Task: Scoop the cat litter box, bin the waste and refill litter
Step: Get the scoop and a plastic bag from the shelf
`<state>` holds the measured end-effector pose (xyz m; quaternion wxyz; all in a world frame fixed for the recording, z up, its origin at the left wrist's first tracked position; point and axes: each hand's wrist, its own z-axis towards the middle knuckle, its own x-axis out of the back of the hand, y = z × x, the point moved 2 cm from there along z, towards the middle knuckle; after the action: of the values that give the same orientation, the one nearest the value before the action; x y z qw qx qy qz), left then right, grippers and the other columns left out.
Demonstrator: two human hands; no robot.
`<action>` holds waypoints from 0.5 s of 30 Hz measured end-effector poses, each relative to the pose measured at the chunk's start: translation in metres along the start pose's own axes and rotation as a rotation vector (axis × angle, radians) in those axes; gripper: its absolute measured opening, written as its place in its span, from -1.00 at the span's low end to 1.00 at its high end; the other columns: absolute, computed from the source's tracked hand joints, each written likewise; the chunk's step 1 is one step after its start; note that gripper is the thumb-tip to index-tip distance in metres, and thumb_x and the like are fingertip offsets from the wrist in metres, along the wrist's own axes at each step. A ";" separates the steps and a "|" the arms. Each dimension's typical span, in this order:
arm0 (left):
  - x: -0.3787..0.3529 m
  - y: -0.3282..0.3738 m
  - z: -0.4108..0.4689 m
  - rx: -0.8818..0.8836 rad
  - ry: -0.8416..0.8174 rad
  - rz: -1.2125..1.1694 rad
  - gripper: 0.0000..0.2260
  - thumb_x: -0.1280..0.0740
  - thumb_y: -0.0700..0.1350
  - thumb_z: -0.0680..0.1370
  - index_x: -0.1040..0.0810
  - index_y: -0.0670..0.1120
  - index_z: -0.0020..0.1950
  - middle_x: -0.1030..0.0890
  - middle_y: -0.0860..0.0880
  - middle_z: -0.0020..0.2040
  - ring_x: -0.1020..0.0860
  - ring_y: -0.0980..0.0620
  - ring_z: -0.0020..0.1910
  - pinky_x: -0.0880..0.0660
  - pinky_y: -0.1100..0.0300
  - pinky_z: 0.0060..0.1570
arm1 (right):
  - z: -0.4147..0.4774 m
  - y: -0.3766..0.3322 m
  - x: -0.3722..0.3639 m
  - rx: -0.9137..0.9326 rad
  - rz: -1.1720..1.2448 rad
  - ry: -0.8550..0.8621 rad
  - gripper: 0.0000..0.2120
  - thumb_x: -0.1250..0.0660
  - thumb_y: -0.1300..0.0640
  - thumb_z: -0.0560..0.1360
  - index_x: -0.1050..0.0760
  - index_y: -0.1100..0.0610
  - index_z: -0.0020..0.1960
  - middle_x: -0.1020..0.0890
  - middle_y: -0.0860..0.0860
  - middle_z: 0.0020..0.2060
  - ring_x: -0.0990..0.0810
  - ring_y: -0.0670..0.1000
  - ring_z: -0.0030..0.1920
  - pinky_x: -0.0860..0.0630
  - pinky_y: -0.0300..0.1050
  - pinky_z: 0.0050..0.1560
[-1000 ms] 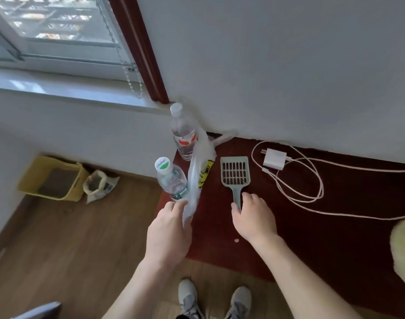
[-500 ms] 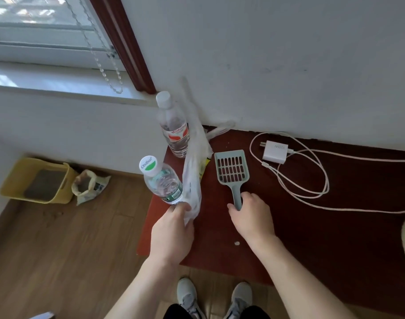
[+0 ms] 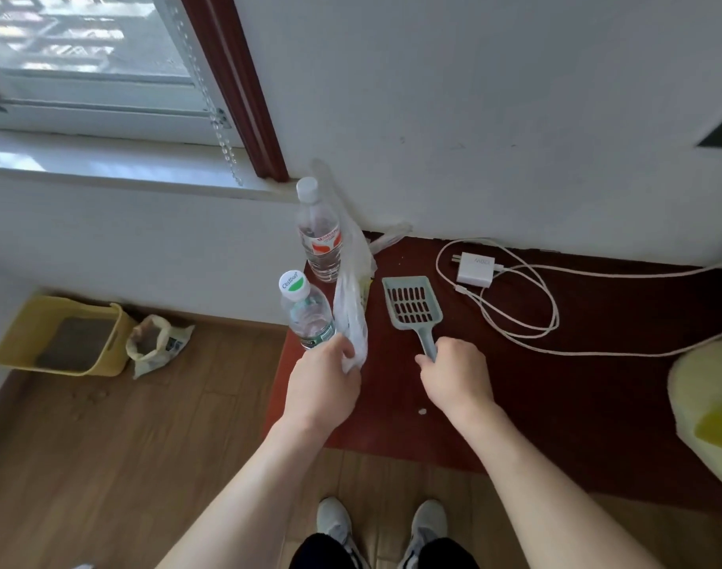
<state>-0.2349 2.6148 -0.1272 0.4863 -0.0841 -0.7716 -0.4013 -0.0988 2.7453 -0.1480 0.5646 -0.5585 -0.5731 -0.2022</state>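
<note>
Left hand (image 3: 322,384): I see its fingers curled around the lower end of a thin clear plastic bag (image 3: 353,322), which rises from the grip.
Right hand (image 3: 453,375): closed around the handle of the pale green scoop (image 3: 412,303); the slotted head points toward the wall and looks flat on the table (image 3: 515,396), though I cannot tell if it touches.
Litter box (image 3: 22,347): yellow, on the wooden floor (image 3: 104,445) against the wall under the window (image 3: 84,55), well apart from the table; grey litter lies inside.
Litter bag (image 3: 158,342): open at the top, on the floor just beside the box's right side.
Bottles: 2 upright at the table's left edge, the green-capped bottle (image 3: 308,316) just beside the plastic bag, the white-capped bottle (image 3: 319,236) nearer the wall.
Charger (image 3: 476,269): white, on the table near the wall, its cable (image 3: 548,318) looped to the right of the scoop.
Shoes (image 3: 334,523): 1 pair on the floor at the lower edge of my view.
</note>
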 end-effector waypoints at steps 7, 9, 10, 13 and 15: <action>0.026 0.012 -0.015 -0.101 0.028 -0.058 -0.89 -0.33 -0.16 0.48 -0.54 -0.03 -0.02 -0.62 0.01 -0.16 -0.55 -0.06 -0.15 -0.54 0.06 -0.17 | -0.033 -0.007 0.023 -0.050 0.015 0.093 -0.78 -0.38 0.00 0.54 -0.54 0.17 -0.03 -0.61 0.01 -0.16 -0.58 0.05 -0.17 -0.38 -0.16 -0.25; 0.034 0.017 -0.021 -0.151 0.055 -0.060 -0.90 -0.35 -0.18 0.47 -0.53 -0.03 -0.04 -0.62 0.01 -0.16 -0.54 -0.06 -0.17 -0.51 0.08 -0.18 | -0.045 -0.010 0.029 -0.056 0.025 0.116 -0.79 -0.38 0.01 0.54 -0.53 0.17 -0.02 -0.62 0.03 -0.13 -0.61 0.08 -0.11 -0.39 -0.14 -0.23; 0.038 0.019 -0.024 -0.170 0.060 -0.068 -0.90 -0.36 -0.19 0.47 -0.53 -0.03 -0.04 -0.62 0.02 -0.16 -0.54 -0.06 -0.18 -0.51 0.09 -0.19 | -0.050 -0.010 0.032 -0.057 0.026 0.127 -0.79 -0.37 0.01 0.54 -0.52 0.17 -0.02 -0.61 0.03 -0.12 -0.62 0.08 -0.10 -0.39 -0.14 -0.22; 0.052 0.026 -0.034 -0.218 0.056 -0.112 -0.89 -0.34 -0.21 0.46 -0.49 -0.01 -0.09 -0.61 0.01 -0.17 -0.53 -0.05 -0.18 -0.49 0.12 -0.22 | -0.064 -0.013 0.042 -0.039 0.025 0.176 -0.80 -0.37 0.01 0.54 -0.52 0.15 -0.02 -0.61 0.02 -0.12 -0.62 0.10 -0.09 -0.39 -0.12 -0.20; 0.062 0.030 -0.044 -0.233 0.081 -0.144 -0.86 -0.34 -0.23 0.45 -0.47 0.01 -0.12 -0.60 0.01 -0.17 -0.53 -0.05 -0.18 -0.48 0.12 -0.23 | -0.075 -0.015 0.051 -0.019 0.039 0.204 -0.81 -0.37 0.02 0.54 -0.53 0.15 -0.02 -0.62 0.02 -0.13 -0.62 0.09 -0.10 -0.42 -0.12 -0.20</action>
<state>-0.2213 2.5876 -0.0511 0.4739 -0.0681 -0.7034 -0.5253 -0.0668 2.6977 -0.0765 0.6185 -0.5515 -0.4996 -0.2524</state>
